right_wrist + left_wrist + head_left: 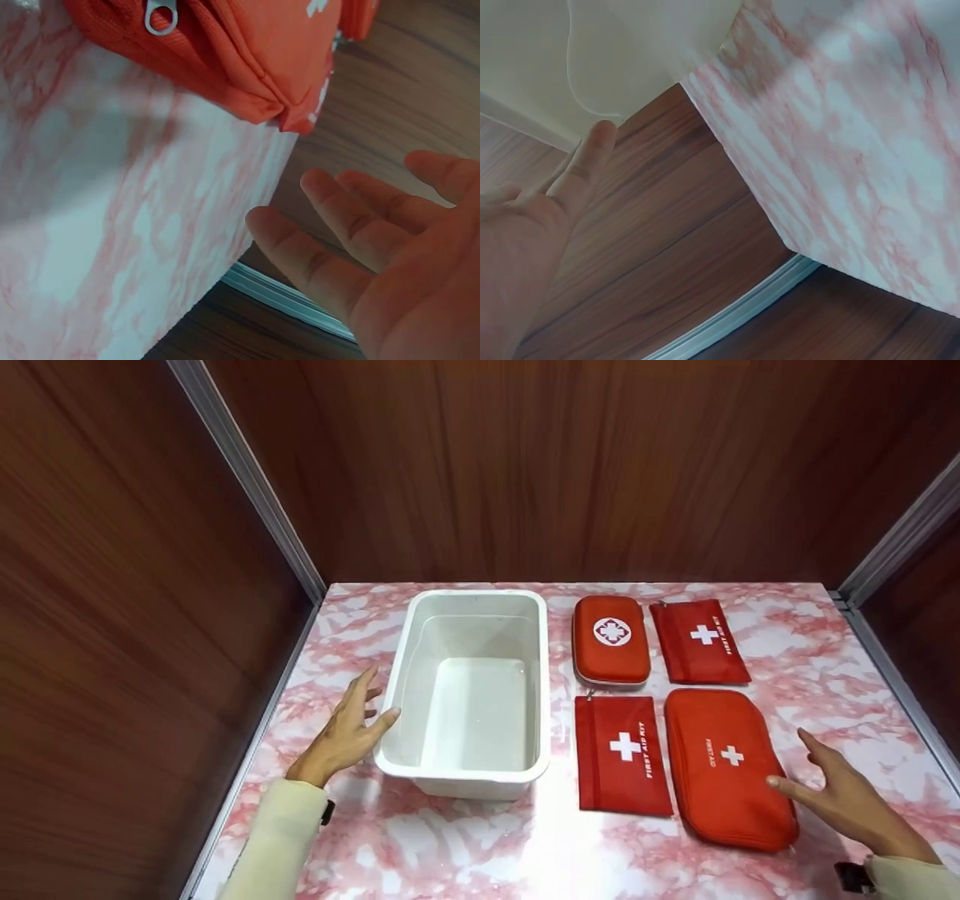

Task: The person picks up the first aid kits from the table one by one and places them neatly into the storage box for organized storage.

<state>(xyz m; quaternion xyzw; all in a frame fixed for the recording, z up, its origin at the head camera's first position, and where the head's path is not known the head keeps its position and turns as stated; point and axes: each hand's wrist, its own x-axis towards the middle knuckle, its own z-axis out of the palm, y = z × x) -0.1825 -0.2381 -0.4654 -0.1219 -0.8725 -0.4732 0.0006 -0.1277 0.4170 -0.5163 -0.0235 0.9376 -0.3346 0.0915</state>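
Note:
A white plastic tub (pixel 480 776) stands left of centre on the table, with nothing inside it. My left hand (pixel 349 731) is at the tub's left rim, fingers extended and thumb over the edge; the left wrist view shows the thumb (pixel 589 161) close to the tub wall. On the right, my right hand (pixel 851 791) hovers beside a large orange-red first aid pouch (pixel 720 795), fingers spread and holding nothing. In the right wrist view the pouch (pixel 247 60) with its zipper pull lies beyond the fingertips.
Left of the large pouch lies a flat red first aid pouch (pixel 611 787). Behind them are a hard-looking red case (pixel 611 660) with a round emblem and another flat red pouch (pixel 694 660). Wood-grain panels (pixel 525 472) enclose the pink marbled table (pixel 450 855) at the back and sides.

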